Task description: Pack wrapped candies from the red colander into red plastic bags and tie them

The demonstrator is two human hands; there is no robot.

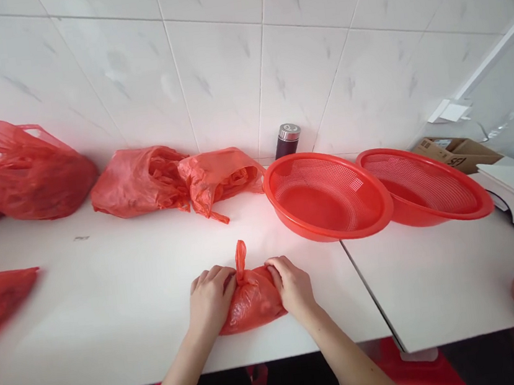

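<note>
A small red plastic bag (256,302), tied at the top with one loop sticking up, lies on the white table in front of me. My left hand (211,295) is closed on its left side, the thumb close to the knot. On the opposite side, my right hand (294,285) pinches the bag's right upper edge. Something bulky fills the bag, but the red film hides what it is.
Along the tiled wall stand a full red bag (44,175), crumpled red bags (131,183) (222,175), a dark flask (287,141) and two red colanders (331,227) (446,210). Another red bag (1,302) lies at left. A cardboard box (461,155) is at right. A table seam (372,294) runs below the colanders.
</note>
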